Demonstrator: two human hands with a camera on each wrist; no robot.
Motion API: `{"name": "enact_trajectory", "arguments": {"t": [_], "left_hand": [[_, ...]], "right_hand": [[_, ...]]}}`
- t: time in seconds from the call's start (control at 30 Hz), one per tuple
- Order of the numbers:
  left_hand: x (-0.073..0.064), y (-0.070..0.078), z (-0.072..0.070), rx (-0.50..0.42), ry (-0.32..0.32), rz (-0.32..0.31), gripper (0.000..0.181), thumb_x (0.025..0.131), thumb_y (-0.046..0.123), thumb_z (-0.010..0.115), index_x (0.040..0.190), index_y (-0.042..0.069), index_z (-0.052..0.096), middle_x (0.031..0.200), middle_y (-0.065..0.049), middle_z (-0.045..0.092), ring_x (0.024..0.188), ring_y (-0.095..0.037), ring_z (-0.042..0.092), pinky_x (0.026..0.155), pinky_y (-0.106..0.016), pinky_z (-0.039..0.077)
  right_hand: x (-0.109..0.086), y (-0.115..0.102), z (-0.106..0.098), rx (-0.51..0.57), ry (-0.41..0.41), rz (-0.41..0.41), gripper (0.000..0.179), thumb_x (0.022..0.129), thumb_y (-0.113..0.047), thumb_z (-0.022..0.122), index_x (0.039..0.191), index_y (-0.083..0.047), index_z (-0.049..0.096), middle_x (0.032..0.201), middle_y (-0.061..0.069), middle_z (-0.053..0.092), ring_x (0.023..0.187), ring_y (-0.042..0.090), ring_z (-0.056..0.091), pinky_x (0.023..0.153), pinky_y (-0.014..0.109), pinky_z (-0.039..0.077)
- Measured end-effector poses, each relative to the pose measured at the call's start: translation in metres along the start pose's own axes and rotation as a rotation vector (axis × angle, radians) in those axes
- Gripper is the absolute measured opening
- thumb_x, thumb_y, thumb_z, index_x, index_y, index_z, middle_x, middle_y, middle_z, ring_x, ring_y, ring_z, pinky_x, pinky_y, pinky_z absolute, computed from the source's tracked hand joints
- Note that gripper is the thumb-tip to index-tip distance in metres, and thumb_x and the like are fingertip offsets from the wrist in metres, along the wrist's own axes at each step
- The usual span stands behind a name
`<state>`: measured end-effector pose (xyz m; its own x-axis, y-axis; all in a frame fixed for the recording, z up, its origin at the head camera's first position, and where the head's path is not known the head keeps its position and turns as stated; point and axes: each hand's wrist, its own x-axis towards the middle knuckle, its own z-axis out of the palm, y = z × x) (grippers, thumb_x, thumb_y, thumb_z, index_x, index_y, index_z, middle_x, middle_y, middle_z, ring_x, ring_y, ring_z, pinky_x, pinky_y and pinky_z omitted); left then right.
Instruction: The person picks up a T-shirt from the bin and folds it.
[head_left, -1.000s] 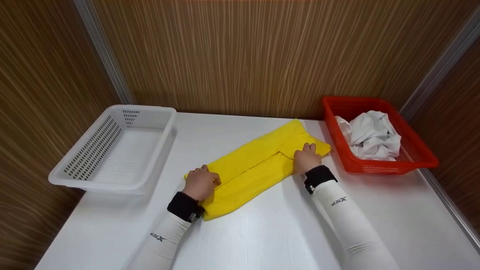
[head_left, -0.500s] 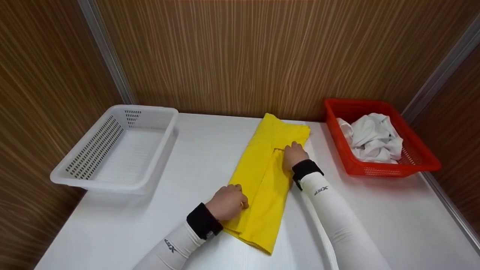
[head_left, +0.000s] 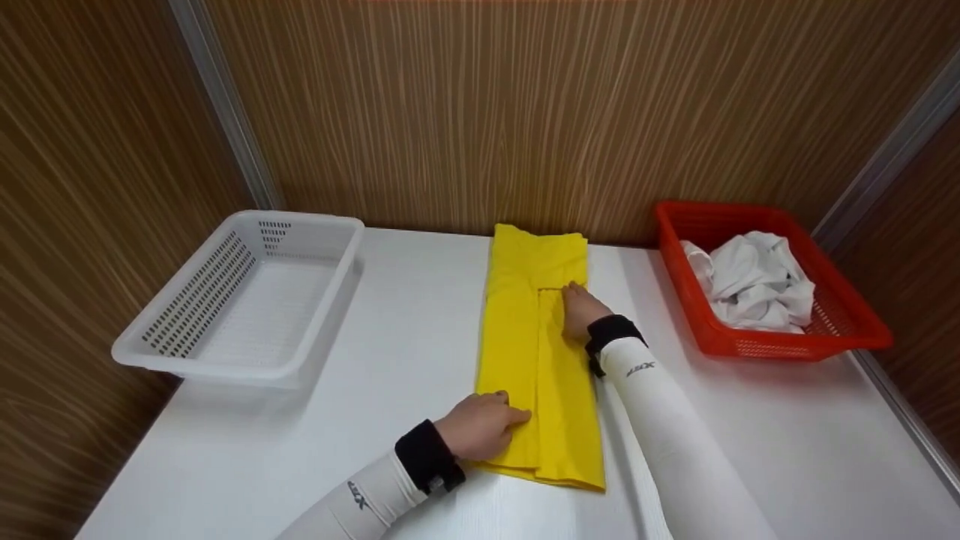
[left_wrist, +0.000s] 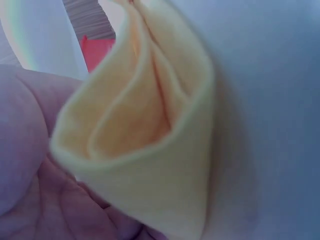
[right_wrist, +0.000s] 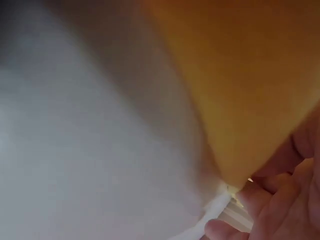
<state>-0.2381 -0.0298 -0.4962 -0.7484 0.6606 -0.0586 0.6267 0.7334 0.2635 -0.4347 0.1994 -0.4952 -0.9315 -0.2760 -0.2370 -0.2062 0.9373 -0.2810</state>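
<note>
A folded yellow cloth lies lengthwise on the white table, with a seam of folded edges running along its middle and a short flap across its far end. At its near left edge, my left hand grips the cloth, one finger stretched over the top. In the left wrist view the cloth's layered end curls open beside the palm. My right hand pinches the right edge farther up, near the flap. The right wrist view shows its fingers bent at the cloth's border.
A white perforated basket stands at the left with nothing in it. To the right is a red basket holding crumpled white fabric. A wood-grain wall closes off the table's far edge.
The yellow cloth has turned from a diagonal lie to nearly straight away from me. My left hand moved right and nearer with it; my right hand shifted slightly left.
</note>
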Motion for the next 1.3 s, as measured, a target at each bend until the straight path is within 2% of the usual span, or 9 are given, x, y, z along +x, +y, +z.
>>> {"name": "enact_trajectory", "arguments": {"t": [0.13, 0.3, 0.43, 0.57, 0.73, 0.83, 0.97, 1.17, 1.3], "left_hand": [[0.0, -0.001, 0.001, -0.011, -0.003, -0.001, 0.036, 0.104, 0.016, 0.053, 0.135, 0.023, 0.069, 0.091, -0.003, 0.065, 0.076, -0.012, 0.044, 0.067, -0.024, 0.034], [-0.002, 0.0, 0.003, -0.018, 0.001, -0.008, 0.036, 0.104, 0.018, 0.054, 0.137, 0.022, 0.068, 0.091, -0.003, 0.064, 0.076, -0.013, 0.044, 0.069, -0.024, 0.035], [-0.005, 0.004, 0.003, 0.014, 0.028, -0.021, 0.034, 0.104, 0.02, 0.056, 0.134, 0.022, 0.07, 0.095, -0.003, 0.064, 0.078, -0.013, 0.048, 0.071, -0.025, 0.042], [-0.011, 0.009, 0.002, 0.054, 0.066, -0.009, 0.028, 0.102, 0.02, 0.059, 0.125, 0.021, 0.075, 0.097, -0.004, 0.067, 0.08, -0.014, 0.053, 0.071, -0.027, 0.047], [-0.015, 0.017, -0.001, 0.059, 0.051, 0.005, 0.018, 0.093, 0.027, 0.072, 0.107, 0.018, 0.078, 0.095, -0.001, 0.064, 0.082, -0.015, 0.051, 0.072, -0.027, 0.045], [-0.016, 0.02, -0.002, 0.05, 0.015, -0.004, 0.028, 0.085, 0.038, 0.081, 0.103, 0.017, 0.076, 0.099, -0.002, 0.06, 0.087, -0.016, 0.046, 0.076, -0.027, 0.042], [-0.016, 0.022, 0.0, 0.071, 0.011, 0.005, 0.036, 0.078, 0.044, 0.087, 0.099, 0.018, 0.072, 0.103, -0.002, 0.058, 0.09, -0.017, 0.044, 0.078, -0.026, 0.039], [-0.016, 0.025, 0.005, 0.142, 0.075, -0.001, 0.021, 0.083, 0.031, 0.081, 0.089, 0.018, 0.066, 0.098, 0.0, 0.057, 0.085, -0.016, 0.045, 0.07, -0.026, 0.036], [-0.015, 0.029, 0.007, 0.172, 0.083, -0.026, 0.011, 0.087, 0.023, 0.077, 0.094, 0.019, 0.07, 0.104, -0.002, 0.062, 0.088, -0.018, 0.048, 0.072, -0.028, 0.041]], "right_hand": [[-0.007, 0.002, 0.002, 0.127, 0.022, 0.001, 0.089, 0.085, 0.006, 0.058, 0.163, 0.002, 0.015, 0.172, 0.024, 0.007, 0.16, 0.042, 0.007, 0.129, 0.053, 0.014], [-0.047, -0.008, 0.01, 0.189, 0.063, -0.102, 0.075, 0.095, 0.003, 0.047, 0.162, 0.003, 0.015, 0.171, 0.026, 0.006, 0.158, 0.046, 0.004, 0.125, 0.064, 0.015], [-0.101, -0.025, 0.019, 0.177, 0.079, -0.224, 0.055, 0.102, -0.003, 0.047, 0.156, 0.004, 0.036, 0.164, 0.028, 0.031, 0.154, 0.044, 0.028, 0.124, 0.06, 0.026], [-0.152, -0.041, 0.034, 0.125, 0.083, -0.297, 0.041, 0.103, -0.007, 0.055, 0.144, 0.001, 0.056, 0.149, 0.022, 0.056, 0.141, 0.039, 0.052, 0.117, 0.056, 0.04], [-0.193, -0.049, 0.048, 0.002, 0.107, -0.398, 0.027, 0.101, -0.008, 0.058, 0.124, 0.0, 0.069, 0.122, 0.015, 0.073, 0.112, 0.03, 0.07, 0.101, 0.05, 0.055], [-0.206, -0.053, 0.05, -0.051, 0.113, -0.412, 0.017, 0.099, -0.01, 0.061, 0.107, -0.004, 0.074, 0.098, 0.008, 0.076, 0.083, 0.019, 0.067, 0.082, 0.041, 0.059], [-0.216, -0.057, 0.049, -0.081, 0.1, -0.413, 0.011, 0.095, -0.01, 0.065, 0.09, -0.007, 0.074, 0.072, -0.001, 0.062, 0.062, 0.012, 0.047, 0.061, 0.029, 0.046], [-0.22, -0.06, 0.05, -0.093, 0.125, -0.445, 0.011, 0.093, -0.009, 0.067, 0.083, -0.007, 0.071, 0.063, -0.004, 0.05, 0.055, 0.01, 0.039, 0.056, 0.024, 0.039], [-0.219, -0.06, 0.052, -0.106, 0.139, -0.451, 0.01, 0.093, -0.01, 0.069, 0.084, -0.007, 0.071, 0.063, -0.004, 0.049, 0.055, 0.01, 0.039, 0.056, 0.025, 0.039]]}}
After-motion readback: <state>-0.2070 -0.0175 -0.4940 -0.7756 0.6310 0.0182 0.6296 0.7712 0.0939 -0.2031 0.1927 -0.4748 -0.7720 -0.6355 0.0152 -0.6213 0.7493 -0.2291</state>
